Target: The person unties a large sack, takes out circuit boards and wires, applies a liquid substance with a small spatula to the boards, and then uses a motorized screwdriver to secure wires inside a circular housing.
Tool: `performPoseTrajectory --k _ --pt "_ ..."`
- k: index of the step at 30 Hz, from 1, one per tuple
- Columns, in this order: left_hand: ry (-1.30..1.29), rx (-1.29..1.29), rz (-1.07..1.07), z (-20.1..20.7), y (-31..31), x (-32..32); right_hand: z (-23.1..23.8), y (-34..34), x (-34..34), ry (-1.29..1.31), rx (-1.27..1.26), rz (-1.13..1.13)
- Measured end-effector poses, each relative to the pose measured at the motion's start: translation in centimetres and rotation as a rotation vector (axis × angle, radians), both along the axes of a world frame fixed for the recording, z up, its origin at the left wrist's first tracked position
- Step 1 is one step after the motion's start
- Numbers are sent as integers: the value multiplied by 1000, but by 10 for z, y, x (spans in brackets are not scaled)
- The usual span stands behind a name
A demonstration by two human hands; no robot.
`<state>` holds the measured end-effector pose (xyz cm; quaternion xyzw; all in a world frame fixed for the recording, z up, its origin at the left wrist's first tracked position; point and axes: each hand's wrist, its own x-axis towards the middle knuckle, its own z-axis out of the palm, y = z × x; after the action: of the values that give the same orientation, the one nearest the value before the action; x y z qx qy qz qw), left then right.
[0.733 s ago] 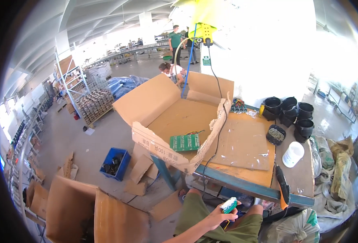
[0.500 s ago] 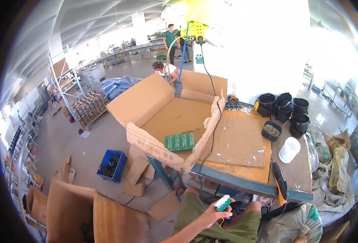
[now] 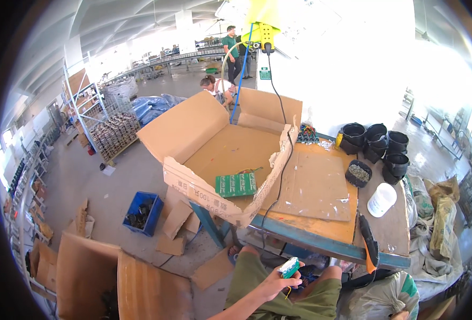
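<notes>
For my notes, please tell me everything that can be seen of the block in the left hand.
The block is small and boxy, with a green side and a patchy white upper face; its material is unclear. The left hand holds it tilted over the shorts. Whether the yellow wire below joins it cannot be told.

1. Shorts: olive green, loose, wide-legged, creased; between 5 and 6 o'clock in the head view. Hems end near the knees.
2. Left knee and right knee: both bare; the latter towards 5 o'clock.
3. Left forearm: bare, at 6 o'clock. Left hand: bare.
4. Right hand: small part visible, between 4 and 5 o'clock, cut by lower edge.
5. Footwear: bluish, near 6 o'clock; type unclear.
</notes>
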<state>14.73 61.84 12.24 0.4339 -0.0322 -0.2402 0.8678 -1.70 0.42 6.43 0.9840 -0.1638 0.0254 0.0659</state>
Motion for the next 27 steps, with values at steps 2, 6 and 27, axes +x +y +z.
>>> performPoseTrajectory --k 2,6,27 --pt "3 -4 3 1 -3 1 -8 -9 2 4 -20 18" --pt "2 -32 23 6 -1 1 -22 -28 -2 4 -65 55" --pt "86 -3 89 11 -8 10 134 128 26 -1213 390 -347"
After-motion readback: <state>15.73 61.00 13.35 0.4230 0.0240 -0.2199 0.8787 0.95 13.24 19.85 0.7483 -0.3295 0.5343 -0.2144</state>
